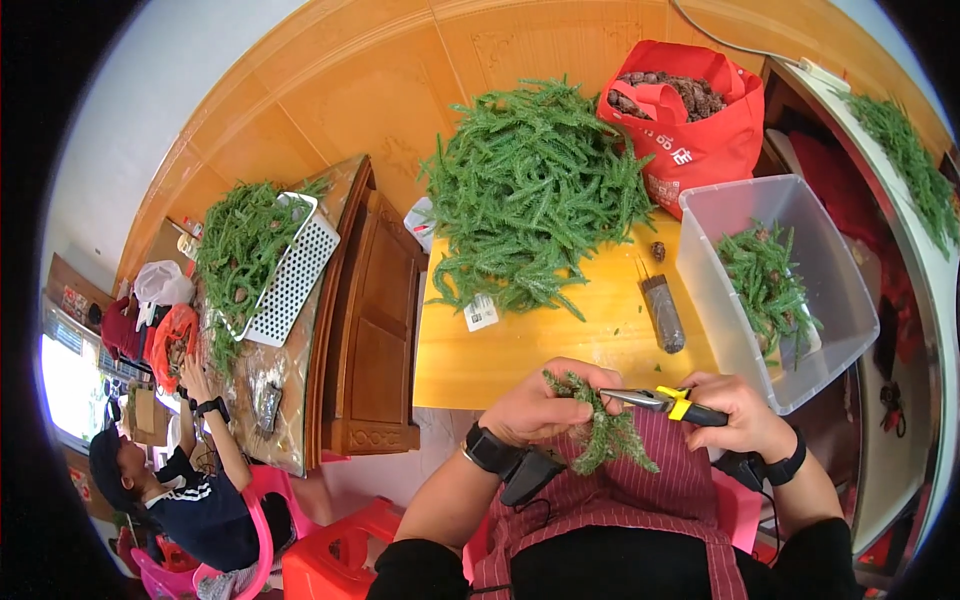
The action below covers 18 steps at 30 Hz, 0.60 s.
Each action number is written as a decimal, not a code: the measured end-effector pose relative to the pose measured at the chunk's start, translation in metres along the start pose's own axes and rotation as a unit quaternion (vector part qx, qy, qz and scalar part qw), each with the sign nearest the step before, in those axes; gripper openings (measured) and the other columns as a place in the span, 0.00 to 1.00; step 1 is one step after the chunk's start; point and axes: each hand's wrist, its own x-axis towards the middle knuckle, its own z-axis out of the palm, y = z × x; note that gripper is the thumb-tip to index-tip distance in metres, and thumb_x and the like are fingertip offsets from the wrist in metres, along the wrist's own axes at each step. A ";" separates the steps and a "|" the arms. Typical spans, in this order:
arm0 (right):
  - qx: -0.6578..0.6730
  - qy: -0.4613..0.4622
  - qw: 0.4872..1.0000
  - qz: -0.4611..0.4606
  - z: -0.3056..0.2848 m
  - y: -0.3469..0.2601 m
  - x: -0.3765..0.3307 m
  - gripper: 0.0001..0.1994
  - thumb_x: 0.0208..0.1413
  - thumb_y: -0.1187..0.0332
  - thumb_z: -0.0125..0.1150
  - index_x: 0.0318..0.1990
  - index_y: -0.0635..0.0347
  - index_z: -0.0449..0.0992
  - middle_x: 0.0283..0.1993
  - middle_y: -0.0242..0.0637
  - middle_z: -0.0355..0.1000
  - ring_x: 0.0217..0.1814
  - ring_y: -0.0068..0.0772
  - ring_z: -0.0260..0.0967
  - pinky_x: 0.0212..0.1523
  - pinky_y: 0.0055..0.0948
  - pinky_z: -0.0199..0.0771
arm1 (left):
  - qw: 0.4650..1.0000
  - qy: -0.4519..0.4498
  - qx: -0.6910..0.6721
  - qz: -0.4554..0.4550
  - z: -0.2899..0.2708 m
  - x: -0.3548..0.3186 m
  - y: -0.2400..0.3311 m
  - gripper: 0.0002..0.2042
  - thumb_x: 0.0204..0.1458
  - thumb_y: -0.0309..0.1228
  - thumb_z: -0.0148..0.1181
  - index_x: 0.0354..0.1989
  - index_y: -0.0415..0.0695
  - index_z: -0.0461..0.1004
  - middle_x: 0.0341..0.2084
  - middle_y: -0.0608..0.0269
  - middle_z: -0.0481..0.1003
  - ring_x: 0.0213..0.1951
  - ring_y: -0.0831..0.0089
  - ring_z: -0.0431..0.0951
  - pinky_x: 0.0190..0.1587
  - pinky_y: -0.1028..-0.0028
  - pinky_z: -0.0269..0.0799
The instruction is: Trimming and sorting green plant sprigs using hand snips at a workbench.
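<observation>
My left hand (pixel 545 408) pinches a small green artificial pine sprig (pixel 612 442) in front of the striped apron. In my right hand (pixel 738 415) is a pair of pliers (pixel 684 404) with black and yellow handles. Their metal jaws point left and reach the sprig beside my left fingertips; whether they grip it I cannot tell. Just beyond my hands, on the yellow table (pixel 560 350), lie a dark wrapped bundle of thin stems (pixel 664 318) and one brown pine cone (pixel 658 251). A big heap of green pine branches (pixel 540 190) covers the table's far part.
A clear plastic bin (pixel 850 330) holding finished-looking sprigs with cones (pixel 765 285) stands right. Behind it is a red bag (pixel 715 160) of pine cones. At left, a co-worker (pixel 205 520) sits by another table with branches and a white perforated basket (pixel 295 265). A red stool (pixel 335 560) stands nearby.
</observation>
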 end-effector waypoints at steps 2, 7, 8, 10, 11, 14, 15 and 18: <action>-0.037 0.005 0.999 0.002 -0.001 -0.003 -0.002 0.14 0.38 0.62 0.68 0.21 0.62 0.70 0.18 0.39 0.65 0.25 0.43 0.63 0.42 0.36 0.66 | 1.000 -0.007 0.029 0.002 0.002 0.001 0.007 0.15 0.40 0.28 0.61 0.37 0.35 0.70 0.33 0.56 0.73 0.41 0.66 0.70 0.44 0.69 0.65; -0.160 0.060 0.985 0.005 -0.003 -0.015 -0.005 0.17 0.35 0.60 0.69 0.20 0.63 0.69 0.16 0.39 0.62 0.24 0.44 0.62 0.31 0.34 0.66 | 0.977 0.052 0.200 -0.044 0.013 0.002 0.027 0.11 0.44 0.23 0.58 0.37 0.37 0.69 0.33 0.60 0.70 0.40 0.73 0.68 0.42 0.74 0.65; -0.160 0.061 0.985 0.005 -0.003 -0.015 -0.006 0.17 0.35 0.60 0.69 0.20 0.63 0.69 0.16 0.39 0.62 0.24 0.44 0.62 0.31 0.34 0.66 | 0.977 0.051 0.201 -0.044 0.014 0.001 0.029 0.11 0.44 0.23 0.58 0.37 0.37 0.69 0.33 0.60 0.70 0.40 0.73 0.68 0.42 0.74 0.65; -0.182 0.075 0.980 0.004 -0.002 -0.016 -0.007 0.17 0.34 0.60 0.70 0.20 0.63 0.69 0.17 0.39 0.63 0.24 0.44 0.63 0.28 0.33 0.64 | 0.976 0.083 0.195 -0.049 0.016 -0.002 0.030 0.11 0.44 0.19 0.57 0.38 0.37 0.68 0.34 0.61 0.69 0.40 0.75 0.68 0.40 0.76 0.66; -0.182 0.075 0.980 0.005 -0.001 -0.017 -0.008 0.17 0.34 0.60 0.70 0.20 0.63 0.69 0.17 0.39 0.63 0.24 0.44 0.63 0.28 0.33 0.64 | 0.976 0.083 0.195 -0.050 0.016 -0.002 0.029 0.11 0.44 0.19 0.57 0.38 0.37 0.68 0.34 0.61 0.69 0.40 0.75 0.68 0.40 0.76 0.66; -0.203 0.095 0.974 0.027 0.000 -0.020 -0.008 0.18 0.35 0.58 0.68 0.20 0.64 0.69 0.17 0.41 0.62 0.25 0.46 0.61 0.30 0.36 0.64 | 0.979 0.078 0.185 -0.031 0.011 -0.002 0.025 0.15 0.45 0.20 0.58 0.42 0.38 0.65 0.38 0.62 0.67 0.41 0.77 0.68 0.38 0.78 0.67; -0.233 0.092 0.968 0.015 -0.001 -0.022 -0.008 0.18 0.35 0.58 0.68 0.20 0.64 0.69 0.17 0.41 0.62 0.25 0.46 0.61 0.30 0.35 0.64 | 0.981 0.087 0.173 0.000 0.012 -0.001 0.023 0.18 0.43 0.23 0.60 0.44 0.39 0.64 0.40 0.62 0.66 0.42 0.76 0.68 0.40 0.77 0.67; -0.278 0.113 0.954 0.008 0.002 -0.023 -0.005 0.18 0.35 0.58 0.68 0.22 0.64 0.69 0.18 0.41 0.63 0.26 0.45 0.62 0.30 0.35 0.64 | 0.928 0.163 0.304 0.141 0.006 0.010 0.011 0.24 0.39 0.26 0.65 0.45 0.41 0.62 0.39 0.63 0.65 0.41 0.74 0.68 0.41 0.75 0.66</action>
